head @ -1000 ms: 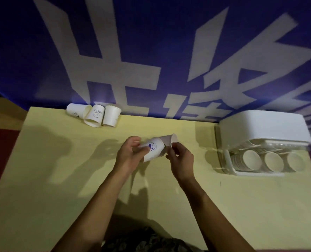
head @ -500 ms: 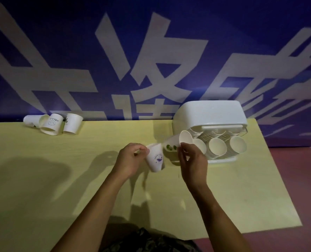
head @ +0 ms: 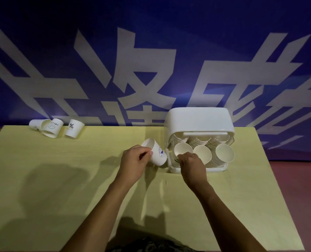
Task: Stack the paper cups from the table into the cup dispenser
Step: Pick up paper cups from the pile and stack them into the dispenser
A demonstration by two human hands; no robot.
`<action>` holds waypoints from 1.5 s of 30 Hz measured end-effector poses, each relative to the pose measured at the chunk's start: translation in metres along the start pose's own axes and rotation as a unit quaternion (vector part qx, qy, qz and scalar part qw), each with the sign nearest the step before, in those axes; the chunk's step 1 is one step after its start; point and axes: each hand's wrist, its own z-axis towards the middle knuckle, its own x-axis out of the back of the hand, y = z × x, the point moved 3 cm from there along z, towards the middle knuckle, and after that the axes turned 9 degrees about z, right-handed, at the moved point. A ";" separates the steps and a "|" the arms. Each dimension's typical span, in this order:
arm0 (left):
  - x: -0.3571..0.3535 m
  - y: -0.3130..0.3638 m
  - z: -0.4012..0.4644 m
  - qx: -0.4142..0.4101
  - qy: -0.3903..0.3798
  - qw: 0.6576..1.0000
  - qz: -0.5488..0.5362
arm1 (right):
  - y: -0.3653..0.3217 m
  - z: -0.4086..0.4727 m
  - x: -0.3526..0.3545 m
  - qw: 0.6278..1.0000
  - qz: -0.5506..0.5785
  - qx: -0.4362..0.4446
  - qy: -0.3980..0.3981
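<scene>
Blue banner (head: 60,51) with big pale characters fills the whole back, and a yellowish table (head: 60,188) sits in front of it. White cup dispenser (head: 199,122) stands at the table's far right side, with 3 cup stacks lying in it, open ends facing me. Right hand (head: 192,165) has its fingers curled, pinching the rim of the leftmost stack's front cup (head: 183,151). Left hand (head: 134,163) pinches a tilted cup with a blue logo (head: 155,153) just left of the dispenser, off the table. 3 loose cups (head: 56,127) sit at the far left edge, well apart from everything.
</scene>
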 end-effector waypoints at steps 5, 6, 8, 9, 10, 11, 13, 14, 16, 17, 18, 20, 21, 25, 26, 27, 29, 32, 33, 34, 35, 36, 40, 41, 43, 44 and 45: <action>-0.006 0.016 0.000 -0.050 -0.003 0.998 0.027 | 0.013 0.008 -0.022 0.999 -0.004 0.011 -0.051; -0.008 0.020 0.001 -0.063 -0.006 0.997 0.036 | 0.014 0.009 -0.021 0.999 0.016 0.010 -0.049; -0.014 0.029 0.003 -0.090 -0.006 0.994 0.062 | 0.015 0.008 -0.016 0.997 0.065 -0.004 -0.041; -0.018 0.033 0.004 -0.102 -0.007 0.992 0.073 | 0.016 0.006 -0.011 0.995 0.090 -0.015 -0.030; -0.022 0.038 0.005 -0.112 -0.012 0.990 0.083 | 0.017 0.004 -0.006 0.993 0.114 -0.028 -0.015; -0.027 0.043 0.006 -0.122 -0.018 0.988 0.094 | 0.019 0.002 -0.001 0.990 0.132 -0.039 0.003; -0.039 0.051 0.009 -0.146 -0.031 0.981 0.123 | 0.024 -0.002 0.008 0.986 0.156 -0.049 0.041; -0.044 0.055 0.009 -0.159 -0.037 0.977 0.137 | 0.027 -0.004 0.011 0.983 0.168 -0.051 0.056; -0.057 0.060 0.011 -0.181 -0.055 0.968 0.166 | 0.034 -0.006 0.018 0.977 0.190 -0.057 0.075; -0.064 0.061 0.013 -0.186 -0.068 0.963 0.182 | 0.037 -0.006 0.021 0.975 0.197 -0.059 0.082; -0.072 0.059 0.015 -0.187 -0.084 0.958 0.198 | 0.040 -0.007 0.023 0.974 0.201 -0.062 0.086; -0.088 0.054 0.021 -0.178 -0.120 0.950 0.226 | 0.042 -0.008 0.026 0.974 0.198 -0.065 0.088; -0.097 0.051 0.024 -0.175 -0.138 0.945 0.239 | 0.043 -0.008 0.026 0.976 0.192 -0.062 0.087; -0.126 0.040 0.032 -0.159 -0.195 0.925 0.285 | 0.047 -0.012 0.025 0.982 0.171 -0.057 0.058; -0.132 0.038 0.033 -0.150 -0.204 0.925 0.284 | 0.047 -0.013 0.024 0.984 0.165 -0.053 0.048; -0.135 0.036 0.033 -0.142 -0.206 0.928 0.276 | 0.046 -0.015 0.023 0.985 0.159 -0.050 0.036; -0.136 0.037 0.031 -0.134 -0.189 0.940 0.252 | 0.042 -0.016 0.021 0.988 0.144 -0.045 0.016; -0.115 0.035 0.023 -0.138 -0.117 0.957 0.226 | 0.031 -0.016 0.015 0.991 0.128 -0.033 -0.002; -0.105 0.032 0.021 -0.136 -0.098 0.961 0.222 | 0.025 -0.015 0.012 0.992 0.123 -0.028 -0.008; -0.095 0.025 0.019 -0.128 -0.090 0.963 0.220 | 0.019 -0.014 0.009 0.992 0.120 -0.022 -0.012; -0.079 0.013 0.017 -0.110 -0.088 0.965 0.220 | 0.007 -0.011 0.004 0.993 0.119 -0.012 -0.018; -0.070 0.004 0.016 -0.093 -0.094 0.966 0.223 | 0.002 -0.009 0.001 0.993 0.117 -0.008 -0.024; -0.011 -0.055 0.013 -0.013 -0.091 0.960 0.263 | -0.044 0.007 -0.026 0.990 0.121 0.033 -0.067; 0.005 -0.072 0.012 0.008 -0.086 0.959 0.271 | -0.058 0.011 -0.035 0.988 0.124 0.042 -0.079; 0.038 -0.106 0.011 0.047 -0.071 0.957 0.278 | -0.089 0.019 -0.051 0.985 0.125 0.061 -0.098; 0.054 -0.122 0.010 0.066 -0.063 0.956 0.280 | -0.105 0.023 -0.060 0.984 0.125 0.069 -0.107; 0.070 -0.137 0.010 0.084 -0.055 0.955 0.279 | -0.120 0.027 -0.069 0.982 0.126 0.075 -0.115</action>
